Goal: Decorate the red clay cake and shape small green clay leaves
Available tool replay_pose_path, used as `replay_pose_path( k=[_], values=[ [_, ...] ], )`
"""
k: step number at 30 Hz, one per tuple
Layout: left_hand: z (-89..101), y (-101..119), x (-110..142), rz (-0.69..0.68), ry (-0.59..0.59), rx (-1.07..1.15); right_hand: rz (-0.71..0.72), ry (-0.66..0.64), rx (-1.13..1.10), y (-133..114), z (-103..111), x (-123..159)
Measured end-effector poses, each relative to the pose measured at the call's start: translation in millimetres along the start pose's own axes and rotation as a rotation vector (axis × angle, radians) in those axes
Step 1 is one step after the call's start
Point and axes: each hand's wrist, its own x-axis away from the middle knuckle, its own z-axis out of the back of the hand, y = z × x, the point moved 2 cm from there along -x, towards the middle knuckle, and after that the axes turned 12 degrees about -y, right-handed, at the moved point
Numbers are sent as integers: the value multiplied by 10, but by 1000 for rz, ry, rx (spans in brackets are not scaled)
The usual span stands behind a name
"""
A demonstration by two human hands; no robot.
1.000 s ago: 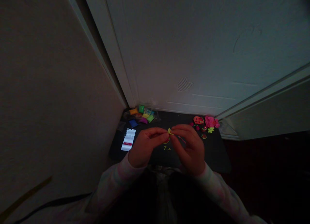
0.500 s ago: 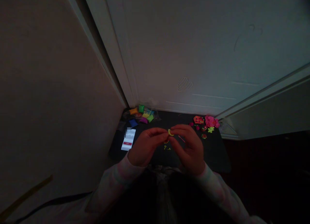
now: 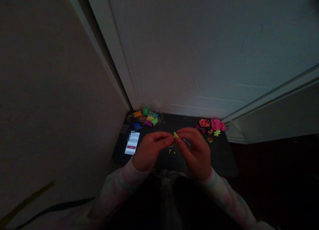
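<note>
Between my fingertips, above the dark table [image 3: 199,168], is a small piece of yellow modelling clay [image 3: 175,135]. My left hand [image 3: 148,150] pinches it from the left with thumb and forefinger closed. From the other side my right hand [image 3: 196,152] grips it between thumb and fingers. Beneath the hands lie small yellow scraps [image 3: 170,151] and a round piece with a yellow edge [image 3: 171,145], partly hidden. A thin pink stick [image 3: 186,142] shows just behind my right thumb.
At the back left are several coloured clay packets [image 3: 148,123] in clear plastic. A lit phone [image 3: 132,143] lies left of my hands. Pink flower-shaped clay [image 3: 218,124], a yellow-green piece [image 3: 217,133] and other small figures sit at the back right. A white panel [image 3: 199,57] rises behind the table.
The yellow clay has turned between my fingertips; it showed a curved, rounded outline before and now a pointed one. Both hands stay almost in the same place.
</note>
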Motion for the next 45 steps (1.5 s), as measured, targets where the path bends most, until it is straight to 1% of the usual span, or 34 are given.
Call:
replay_pose_path(
  k=[6, 10, 14, 20, 24, 26, 28, 32, 34, 37, 45],
  values=[
    [3, -14, 4, 8, 12, 1, -32, 12, -77, 10, -1, 4],
    [3, 3, 21, 19, 14, -113, -54, 17, -124, 19, 0, -1],
    [-14, 54, 41, -5, 19, -228, -61, 25, -132, 26, 0, 0],
    [-39, 113, 57, -39, 11, -310, -72, 32, -156, 33, 5, 5],
    [-35, 112, 54, -64, 9, -369, -74, 41, -144, 39, -4, 6],
    [-32, 105, 56, -76, 26, -378, -81, 44, -147, 48, -12, 5],
    [-34, 113, 66, -115, 65, -417, -88, 50, -158, 56, -17, 3],
    [-71, 178, 106, -294, 160, -635, -82, 41, -140, 50, -17, -8],
    [-85, 202, 121, -353, 191, -692, -79, 34, -122, 40, -15, -12],
    [-83, 205, 125, -375, 206, -699, -81, 26, -124, 32, -13, -15],
    [-81, 208, 124, -373, 187, -711, -89, 29, -135, 42, -13, -7]
  ],
)
